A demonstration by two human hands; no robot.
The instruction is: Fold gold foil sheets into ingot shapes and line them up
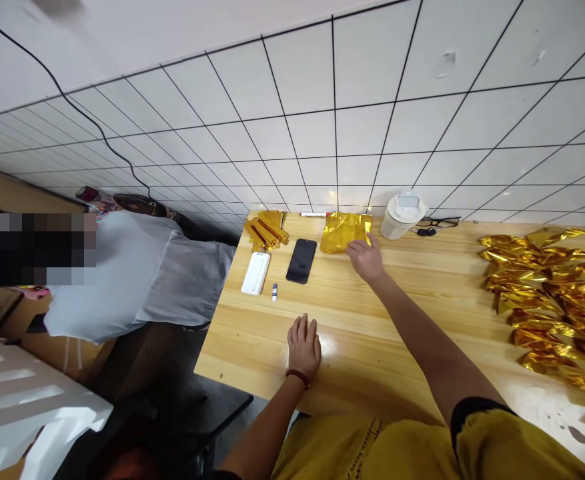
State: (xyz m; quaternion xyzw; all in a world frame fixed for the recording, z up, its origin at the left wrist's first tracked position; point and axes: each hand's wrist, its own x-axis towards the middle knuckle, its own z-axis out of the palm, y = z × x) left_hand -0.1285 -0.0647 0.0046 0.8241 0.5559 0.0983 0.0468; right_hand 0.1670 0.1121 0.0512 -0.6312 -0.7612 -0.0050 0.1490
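My right hand (367,259) reaches to the back of the wooden table, its fingers at the lower right edge of a stack of shiny gold foil sheets (342,230). Whether the fingertips pinch a sheet or only touch it, I cannot make out. Near the front edge, my left hand (304,347) lies flat on the tabletop with fingers stretched and nothing in it; a beaded bracelet circles that wrist. Between the hands and to the left are a black smartphone (301,261), a white power bank (256,273) and a small blue-and-white stick (275,292).
Folded gold foil strips (267,230) lie at the back left corner. A white lidded cup (403,217) stands behind my right hand, with eyeglasses (439,222) beside it. Many folded gold foil pieces (547,300) cover the right side. Another person (137,273) sits left of the table (252,340).
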